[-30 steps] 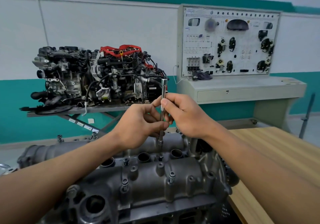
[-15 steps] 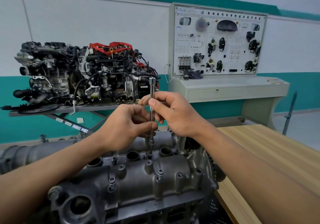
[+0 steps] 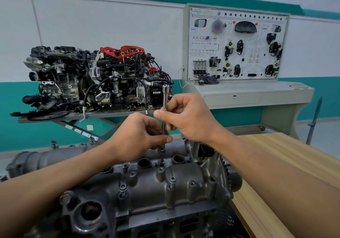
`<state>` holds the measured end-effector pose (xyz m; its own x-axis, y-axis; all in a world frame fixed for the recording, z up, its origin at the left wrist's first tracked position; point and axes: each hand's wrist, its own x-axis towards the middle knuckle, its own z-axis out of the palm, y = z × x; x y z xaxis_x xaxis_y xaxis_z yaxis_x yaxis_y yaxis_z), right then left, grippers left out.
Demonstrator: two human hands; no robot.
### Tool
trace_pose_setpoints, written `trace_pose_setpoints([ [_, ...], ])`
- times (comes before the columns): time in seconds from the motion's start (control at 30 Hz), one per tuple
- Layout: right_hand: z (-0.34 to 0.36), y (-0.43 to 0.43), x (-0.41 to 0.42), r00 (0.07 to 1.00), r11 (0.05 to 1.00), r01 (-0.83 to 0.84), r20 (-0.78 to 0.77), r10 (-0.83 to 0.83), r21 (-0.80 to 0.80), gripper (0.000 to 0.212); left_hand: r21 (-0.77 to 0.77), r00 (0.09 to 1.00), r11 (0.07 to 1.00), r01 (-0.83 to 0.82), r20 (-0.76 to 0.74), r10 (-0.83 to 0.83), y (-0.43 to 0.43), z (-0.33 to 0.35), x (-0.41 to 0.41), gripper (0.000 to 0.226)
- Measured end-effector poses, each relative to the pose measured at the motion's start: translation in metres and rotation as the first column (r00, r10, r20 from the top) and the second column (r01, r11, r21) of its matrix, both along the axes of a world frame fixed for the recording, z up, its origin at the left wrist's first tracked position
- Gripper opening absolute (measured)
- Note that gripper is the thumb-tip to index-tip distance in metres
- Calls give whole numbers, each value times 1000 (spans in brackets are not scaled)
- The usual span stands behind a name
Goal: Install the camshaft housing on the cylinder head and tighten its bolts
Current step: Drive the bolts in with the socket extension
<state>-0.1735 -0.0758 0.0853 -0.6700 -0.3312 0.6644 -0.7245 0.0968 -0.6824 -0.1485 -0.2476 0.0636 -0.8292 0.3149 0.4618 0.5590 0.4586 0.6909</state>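
The grey cast camshaft housing (image 3: 147,188) lies on the cylinder head in the lower middle of the head view. Several bolts stand in its bosses, one of them a raised bolt (image 3: 172,182) near the front. A long chrome socket extension (image 3: 165,98) stands upright with its tip on a bolt (image 3: 161,163) at the housing's far row. My left hand (image 3: 139,138) pinches the lower shaft. My right hand (image 3: 187,118) pinches the shaft higher up.
A wooden table (image 3: 287,164) runs along the right. Behind stands a complete engine (image 3: 95,77) on a metal stand, and a white training panel (image 3: 237,44) on a grey console. An intake manifold (image 3: 36,160) lies at the left of the housing.
The camera view has shifted, so the scene sits a little differently in frame. Both hands keep their hold on the extension, which stays on the same bolt.
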Motion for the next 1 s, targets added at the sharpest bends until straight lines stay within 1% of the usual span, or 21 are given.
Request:
trace_pose_setpoints([
  [0.07, 5, 0, 4, 1000, 999, -2, 12, 2, 50, 19, 17, 999, 999, 32, 34, -32, 1, 0, 0, 9],
  [0.1, 8, 1, 6, 999, 997, -34, 35, 32, 72, 12, 30, 996, 998, 56, 69, -58, 1, 0, 1, 8],
  [0.13, 13, 3, 8, 996, 993, -69, 57, 63, 91, 11, 42, 991, 996, 81, 106, -85, 1, 1, 1, 9],
  [0.2, 20, 8, 11, 992, 981, -113, 77, 102, 155, 18, 37, 978, 992, 123, 165, -127, 0, 4, 1, 12],
  [0.27, 23, 11, 13, 993, 973, -110, 70, 98, 203, 18, 0, 968, 987, 162, 193, -159, 0, 6, 0, 16],
  [0.3, 22, 10, 14, 994, 977, -93, 71, 80, 193, 16, -13, 965, 984, 176, 202, -170, 0, 6, 0, 18],
  [0.37, 18, 6, 17, 998, 993, -19, 66, 12, 115, 15, -36, 969, 984, 176, 180, -167, 0, 5, -1, 15],
  [0.43, 10, 0, 19, 996, 996, 87, 36, -87, 7, 18, -43, 987, 991, 127, 107, -121, 2, 6, -2, 8],
  [0.5, 6, -4, 18, 980, 977, 198, 1, -198, -80, 24, 8, 999, 999, 45, 21, -45, 2, 7, -5, 13],
  [0.53, 5, -5, 18, 973, 968, 231, 0, -233, -99, 25, 30, 1000, 999, 23, -7, -23, 2, 8, -6, 14],
  [0.6, 7, -6, 17, 975, 973, 221, 22, -220, -61, 23, 46, 1000, 999, 27, -14, -26, 2, 7, -7, 15],
  [0.67, 13, -4, 17, 992, 994, 104, 63, -106, 29, 16, 32, 997, 997, 69, 23, -70, 0, 6, -6, 11],
  [0.73, 18, 0, 17, 993, 995, -12, 115, 1, 98, 12, -23, 992, 993, 114, 50, -113, -4, 8, -5, 10],
  [0.8, 21, 4, 18, 992, 986, -61, 123, 42, 156, 12, -44, 985, 986, 161, 76, -158, -4, 12, -4, 10],
  [0.83, 21, 4, 18, 993, 986, -56, 114, 38, 160, 12, -42, 980, 983, 181, 89, -177, -3, 13, -3, 11],
  [0.9, 18, 4, 20, 996, 995, -1, 94, -9, 100, 10, -58, 979, 981, 185, 97, -179, 0, 13, -2, 12],
  [0.97, 11, 2, 23, 994, 996, 92, 54, -93, 17, 11, -109, 988, 983, 145, 68, -138, 3, 12, -2, 8],
  [1.0, 8, 0, 23, 989, 989, 144, 24, -144, -19, 13, -131, 993, 985, 115, 46, -110, 4, 11, -2, 11],
])
